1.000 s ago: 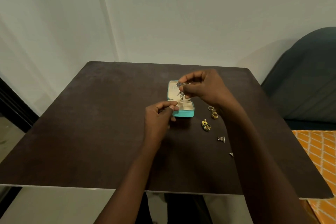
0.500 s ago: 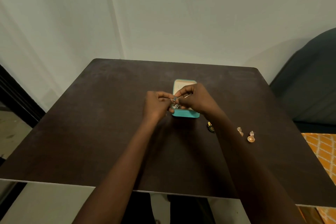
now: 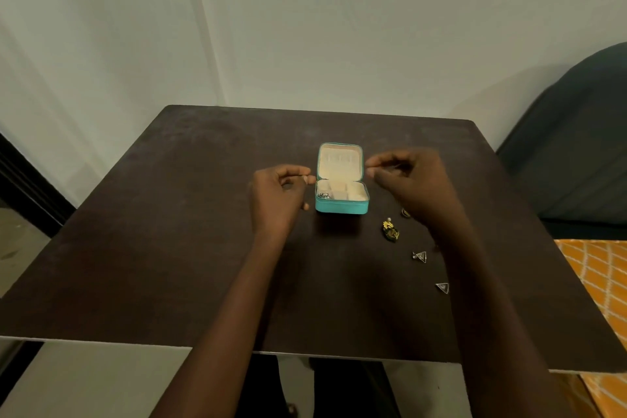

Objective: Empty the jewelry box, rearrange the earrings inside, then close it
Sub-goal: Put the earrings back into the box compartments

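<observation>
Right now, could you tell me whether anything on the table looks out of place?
Yes: several earrings, a gold one and two triangular ones, lie loose on the table right of the open jewelry box.

Dark table [image 3: 169, 248], bearing open teal box [image 3: 341, 207], gold earrings [image 3: 390, 231] beside it, two triangular earrings [image 3: 420, 256] nearer.

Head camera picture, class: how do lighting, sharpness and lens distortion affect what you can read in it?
Head view: dim, soft light; the dark table swallows detail, so the small earrings look fuzzy; the teal box stands out; wide-angle bending curves the wall lines and table edges.
</observation>
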